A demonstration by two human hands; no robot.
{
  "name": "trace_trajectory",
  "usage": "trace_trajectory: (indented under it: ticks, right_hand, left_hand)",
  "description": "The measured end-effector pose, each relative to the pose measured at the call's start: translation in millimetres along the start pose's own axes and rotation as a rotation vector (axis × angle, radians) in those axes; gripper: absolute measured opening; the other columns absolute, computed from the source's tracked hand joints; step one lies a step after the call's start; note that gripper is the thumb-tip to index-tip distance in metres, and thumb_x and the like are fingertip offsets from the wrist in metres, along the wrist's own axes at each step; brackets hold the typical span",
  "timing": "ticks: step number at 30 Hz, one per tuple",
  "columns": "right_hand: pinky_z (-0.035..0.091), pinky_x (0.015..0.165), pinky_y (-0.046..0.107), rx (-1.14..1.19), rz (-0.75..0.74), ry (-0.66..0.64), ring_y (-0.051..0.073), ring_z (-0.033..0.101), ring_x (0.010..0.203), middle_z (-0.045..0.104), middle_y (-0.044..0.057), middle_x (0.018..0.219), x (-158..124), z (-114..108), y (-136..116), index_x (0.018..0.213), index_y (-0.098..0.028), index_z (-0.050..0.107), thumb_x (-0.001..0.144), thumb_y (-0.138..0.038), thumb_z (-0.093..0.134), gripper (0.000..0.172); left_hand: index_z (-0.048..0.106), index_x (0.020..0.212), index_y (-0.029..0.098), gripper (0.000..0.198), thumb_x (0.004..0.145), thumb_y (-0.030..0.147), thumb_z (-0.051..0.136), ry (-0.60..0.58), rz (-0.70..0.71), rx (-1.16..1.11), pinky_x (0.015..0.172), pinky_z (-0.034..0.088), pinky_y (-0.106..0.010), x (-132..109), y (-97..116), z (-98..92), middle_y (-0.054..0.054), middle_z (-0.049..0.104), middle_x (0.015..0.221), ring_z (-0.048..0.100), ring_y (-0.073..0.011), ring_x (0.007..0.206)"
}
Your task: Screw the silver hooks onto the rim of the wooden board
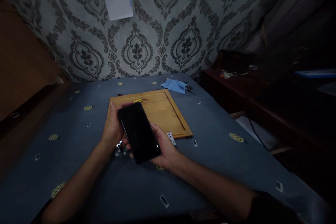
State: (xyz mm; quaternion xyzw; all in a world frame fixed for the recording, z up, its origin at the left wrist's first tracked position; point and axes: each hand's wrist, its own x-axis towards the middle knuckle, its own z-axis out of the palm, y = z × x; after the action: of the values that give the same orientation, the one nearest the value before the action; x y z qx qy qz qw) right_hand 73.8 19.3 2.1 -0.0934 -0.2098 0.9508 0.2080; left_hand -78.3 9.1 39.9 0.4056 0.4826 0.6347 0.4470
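Observation:
A black smartphone, its screen dark, is held tilted between both hands. My left hand grips its upper left side. Around the lower right side, my right hand is closed on the same phone. Beyond them a wooden panel with a raised frame lies flat on the blue patterned cover. A small yellow item rests near its far side. Shiny metal pieces lie just below my left hand, partly hidden. Another metal piece shows at the panel's near edge beside my right hand.
A blue cloth lies behind the panel, with a dark small object beside it. Patterned wallpaper closes off the back, with a white box on it. Wooden furniture stands at left; a dark red ledge runs along the right.

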Motion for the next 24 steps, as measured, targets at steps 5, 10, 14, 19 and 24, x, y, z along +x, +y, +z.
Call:
trace_trajectory:
  ticks: [5, 10, 14, 19, 24]
  right_hand:
    - [0.058, 0.076, 0.035, 0.007, -0.022, -0.015, 0.022, 0.073, 0.085, 0.077, 0.017, 0.099, -3, 2, -4, 0.119, -0.008, 0.066, 0.101, -0.058, 0.03, 0.064]
    - [0.057, 0.079, 0.035, 0.027, -0.059, -0.002, 0.022, 0.073, 0.089, 0.077, 0.017, 0.103, -6, 3, -9, 0.121, -0.007, 0.065, 0.1, -0.059, 0.035, 0.063]
    - [0.058, 0.086, 0.04, 0.063, -0.087, 0.011, 0.021, 0.073, 0.083, 0.078, 0.012, 0.093, -3, -2, -12, 0.111, -0.013, 0.068, 0.101, -0.056, 0.038, 0.054]
    - [0.059, 0.083, 0.034, 0.176, -0.168, 0.141, 0.017, 0.073, 0.075, 0.079, 0.004, 0.083, -1, -3, -15, 0.095, -0.016, 0.071, 0.102, -0.043, 0.047, 0.036]
    - [0.059, 0.08, 0.029, 0.156, -0.177, 0.202, 0.015, 0.073, 0.073, 0.079, 0.002, 0.081, -1, 1, -18, 0.092, -0.016, 0.074, 0.104, -0.041, 0.042, 0.042]
  left_hand:
    - [0.061, 0.119, 0.022, 0.064, 0.093, 0.078, 0.042, 0.177, 0.212, 0.178, 0.077, 0.056, -0.031, 0, -3, -9.5, -0.005, 0.074, 0.091, 0.071, -0.0187, 0.086]
    - [0.054, 0.131, 0.024, 0.037, 0.103, 0.048, 0.046, 0.156, 0.757, 0.553, 0.098, 0.052, -0.042, -15, -7, -29.2, -0.009, 0.066, 0.124, 0.064, -0.0234, 0.115]
    - [0.051, 0.141, 0.026, 0.044, 0.099, 0.038, 0.055, -0.044, 1.166, 0.938, 0.102, 0.049, -0.042, -27, -9, -42.6, -0.008, 0.067, 0.121, 0.059, -0.0247, 0.116]
    - [0.05, 0.145, 0.024, 0.044, 0.105, 0.04, 0.043, -0.177, 1.207, 0.991, 0.105, 0.047, -0.041, -38, -11, -36.3, -0.008, 0.067, 0.114, 0.06, -0.0232, 0.111]
    - [0.046, 0.15, 0.025, 0.051, 0.105, 0.048, 0.037, -0.289, 1.206, 1.006, 0.104, 0.048, -0.044, -45, -16, -29.9, -0.008, 0.069, 0.11, 0.063, -0.0237, 0.106]
